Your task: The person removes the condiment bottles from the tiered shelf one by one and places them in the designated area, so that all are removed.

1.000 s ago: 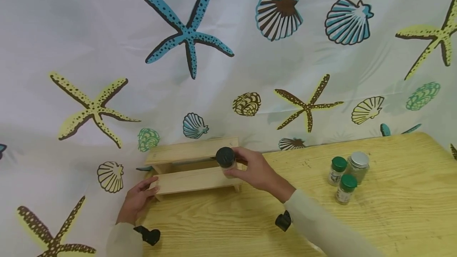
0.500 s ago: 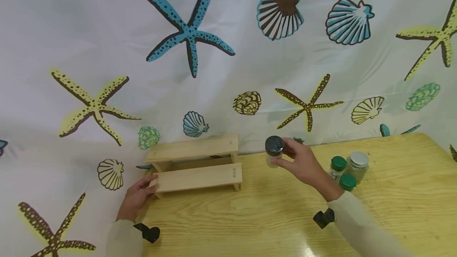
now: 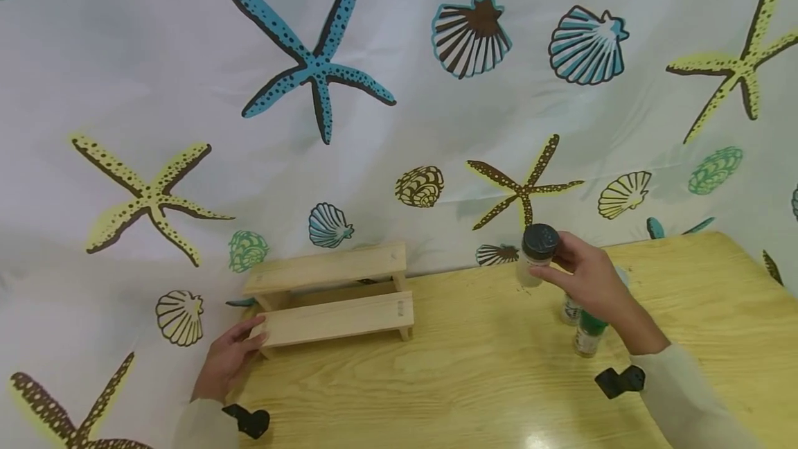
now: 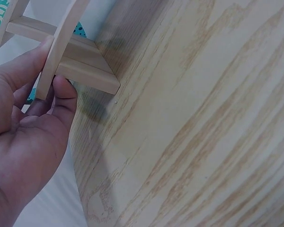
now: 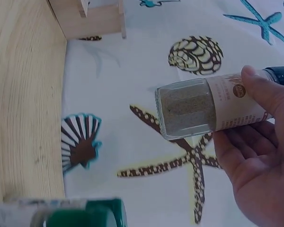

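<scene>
My right hand (image 3: 589, 279) grips a glass spice jar (image 3: 537, 255) with a black cap, holding it up over the table's back edge. In the right wrist view the jar (image 5: 199, 106) shows a pale label and brownish powder inside, with thumb and fingers around the label. At the left, my left hand (image 3: 229, 359) pinches the end of the lower step of a two-tier wooden rack (image 3: 337, 321). The left wrist view shows the thumb on top of that board (image 4: 61, 47) and fingers curled beneath it.
Green-capped spice jars (image 3: 589, 332) stand on the wooden table (image 3: 461, 380) behind and below my right hand, partly hidden by it. A white curtain (image 3: 386, 12) with starfish and shell prints hangs along the table's back edge.
My right hand has carried the black-capped jar from over the rack's right end rightward, toward the green-capped jars. The left hand has kept its hold on the rack.
</scene>
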`<state>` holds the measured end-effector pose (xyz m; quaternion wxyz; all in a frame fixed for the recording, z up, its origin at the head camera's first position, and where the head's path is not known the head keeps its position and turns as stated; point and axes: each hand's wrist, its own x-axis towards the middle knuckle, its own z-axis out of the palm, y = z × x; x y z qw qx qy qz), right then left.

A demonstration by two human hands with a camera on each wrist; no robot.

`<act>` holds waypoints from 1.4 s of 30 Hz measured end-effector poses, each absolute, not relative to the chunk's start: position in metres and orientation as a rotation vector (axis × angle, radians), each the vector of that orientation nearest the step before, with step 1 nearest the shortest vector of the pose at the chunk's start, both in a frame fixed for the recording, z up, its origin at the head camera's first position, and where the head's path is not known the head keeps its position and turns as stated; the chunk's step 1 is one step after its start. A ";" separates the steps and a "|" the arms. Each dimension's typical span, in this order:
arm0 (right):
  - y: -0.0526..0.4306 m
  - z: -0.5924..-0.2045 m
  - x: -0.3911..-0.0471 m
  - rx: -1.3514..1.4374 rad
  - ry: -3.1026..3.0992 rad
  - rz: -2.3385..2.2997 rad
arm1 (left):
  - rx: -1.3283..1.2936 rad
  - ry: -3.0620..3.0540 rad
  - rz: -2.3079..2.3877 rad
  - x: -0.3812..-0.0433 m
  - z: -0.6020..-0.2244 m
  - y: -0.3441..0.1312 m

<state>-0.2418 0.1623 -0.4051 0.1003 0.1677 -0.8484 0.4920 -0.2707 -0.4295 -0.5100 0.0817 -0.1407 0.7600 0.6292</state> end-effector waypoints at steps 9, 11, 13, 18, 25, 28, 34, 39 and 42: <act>0.217 -0.402 -0.220 0.356 -2.589 1.324 | -0.467 2.275 1.839 -0.268 -0.508 -0.430; 0.229 -0.404 -0.216 0.340 -2.591 1.299 | -0.467 2.275 1.837 -0.269 -0.508 -0.430; 0.239 -0.405 -0.212 0.325 -2.587 1.285 | -0.474 2.274 1.841 -0.269 -0.509 -0.430; 0.260 -0.412 -0.202 0.271 -2.580 1.247 | -0.489 2.253 1.864 -0.268 -0.512 -0.432; 0.282 -0.433 -0.192 0.208 -2.600 1.186 | -0.444 2.237 1.884 -0.269 -0.511 -0.431; 0.287 -0.445 -0.188 0.199 -2.619 1.202 | -0.422 2.248 1.840 -0.270 -0.509 -0.430; 0.287 -0.466 -0.185 0.187 -2.626 1.297 | -0.425 2.267 1.791 -0.269 -0.507 -0.430; 0.285 -0.478 -0.184 0.154 -2.628 1.369 | -0.425 2.262 1.816 -0.269 -0.508 -0.430; 0.284 -0.484 -0.184 0.134 -2.642 1.387 | -0.421 2.256 1.834 -0.269 -0.509 -0.431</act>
